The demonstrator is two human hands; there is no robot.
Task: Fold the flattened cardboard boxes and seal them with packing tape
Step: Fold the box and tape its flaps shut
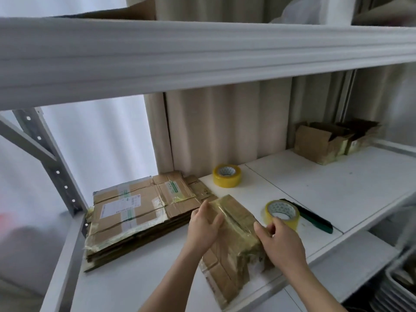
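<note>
Brown cardboard box (229, 239), wrapped all over in glossy yellowish tape, sitting on the white shelf board (337, 181) close to the front edge, angled so one end points toward the camera. Left hand (203, 226) resting against its left side, fingers mostly straight and laid flat on the top face near the far end, thumb tucked along the edge. Right hand (279, 242) planted on the box's right side, fingers curled, looks like pinching something at the fingertips, maybe the tape end, but can't really tell what exactly.

Yellow roll of packing tape (282, 213) lying right behind the right hand's fingertips, just beside the box. Second yellow tape roll (227, 175) further back on the shelf, well apart from the hands. Dark green utility knife (313, 218) lying diagonally just right of the nearer roll.

Stack of flattened brown cardboard boxes (132, 212) over on the left, with shipping labels and old tape strips on the top one, near corner just beside the left hand. Two opened brown cardboard boxes (324, 143) with flaps up at the back right corner of the shelf. Upper white shelf beam (202, 57) crossing overhead, beige curtain (213, 127) behind everything.
</note>
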